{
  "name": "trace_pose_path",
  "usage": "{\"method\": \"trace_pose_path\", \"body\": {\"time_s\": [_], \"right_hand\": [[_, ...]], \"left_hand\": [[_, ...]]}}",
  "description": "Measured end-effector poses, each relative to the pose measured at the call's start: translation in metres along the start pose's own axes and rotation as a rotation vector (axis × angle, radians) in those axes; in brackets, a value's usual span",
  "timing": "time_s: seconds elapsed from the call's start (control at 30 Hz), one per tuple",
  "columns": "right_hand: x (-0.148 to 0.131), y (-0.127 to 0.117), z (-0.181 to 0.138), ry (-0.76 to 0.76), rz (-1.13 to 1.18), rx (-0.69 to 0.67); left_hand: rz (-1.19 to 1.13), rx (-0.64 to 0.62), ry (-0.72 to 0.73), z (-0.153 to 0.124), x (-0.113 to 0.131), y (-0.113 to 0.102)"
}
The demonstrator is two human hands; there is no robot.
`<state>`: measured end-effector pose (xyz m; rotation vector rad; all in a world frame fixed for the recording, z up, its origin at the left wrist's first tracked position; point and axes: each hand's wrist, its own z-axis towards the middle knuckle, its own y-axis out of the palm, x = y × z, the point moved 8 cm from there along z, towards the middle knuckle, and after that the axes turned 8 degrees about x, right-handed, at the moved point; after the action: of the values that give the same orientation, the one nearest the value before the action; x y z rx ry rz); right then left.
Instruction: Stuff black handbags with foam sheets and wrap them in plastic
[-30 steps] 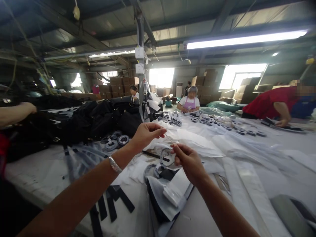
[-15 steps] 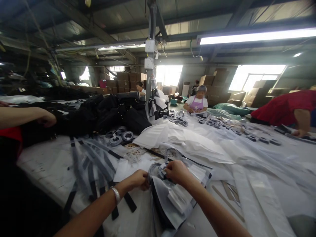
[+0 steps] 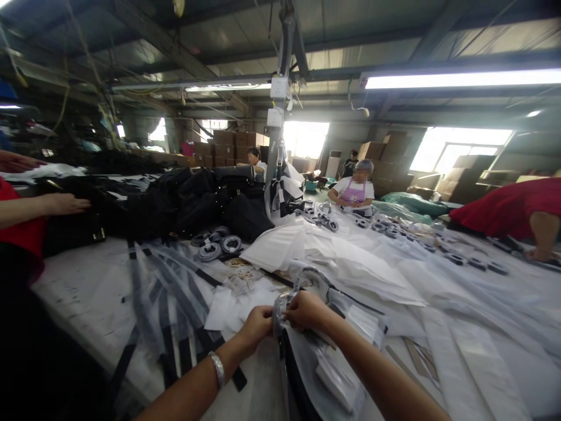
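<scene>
Hands (image 3: 309, 310) dn @ bag (image 3: 303, 358) (strips (image 3: 165, 318) nr).

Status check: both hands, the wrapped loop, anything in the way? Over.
Left hand at left edge of plastic-wrapped loop. Right hand at its right side, grip partly hidden. White sheets beyond, apparently not blocking.

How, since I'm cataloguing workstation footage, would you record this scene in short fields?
Left hand: at the left edge of a plastic-wrapped coil; bracelet on the wrist
Right hand: at the coil's other side; grip partly hidden
Below hands: black item in clear plastic
Left of hands: dark strips, some in clear sleeves
Beyond hands: white sheets, heap of black items
People: person in a purple apron across the table; red sleeve at right
</scene>
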<state>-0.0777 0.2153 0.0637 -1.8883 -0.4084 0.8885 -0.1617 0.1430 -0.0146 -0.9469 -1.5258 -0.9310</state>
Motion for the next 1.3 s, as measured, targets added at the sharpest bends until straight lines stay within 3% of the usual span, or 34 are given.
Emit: {"method": "trace_pose_path", "body": {"time_s": [0.27, 0.5, 0.7, 0.97, 1.07, 1.3], "right_hand": [[-0.006, -0.005, -0.003, -0.063, -0.093, 0.030], [-0.012, -0.010, -0.009, -0.136, -0.178, 0.118], [-0.006, -0.006, -0.012, -0.235, -0.104, 0.148], [0.015, -0.022, -0.022, -0.140, 0.038, 0.342], [0.010, -0.019, -0.020, -0.191, 0.240, 0.334], [-0.020, 0.009, -0.004, -0.329, 0.682, 0.306]], "left_hand": [[0.139, 0.061, 0.060, 0.002, 0.006, -0.008], [0.177, 0.230, 0.055, 0.004, -0.001, -0.030], [-0.066, 0.417, 0.002, -0.010, -0.026, -0.049], [-0.476, 0.630, -0.019, -0.029, -0.038, -0.068], [-0.616, 0.626, -0.001, -0.035, -0.030, -0.073], [-0.726, 0.422, 0.022, -0.043, -0.001, -0.061]]}}
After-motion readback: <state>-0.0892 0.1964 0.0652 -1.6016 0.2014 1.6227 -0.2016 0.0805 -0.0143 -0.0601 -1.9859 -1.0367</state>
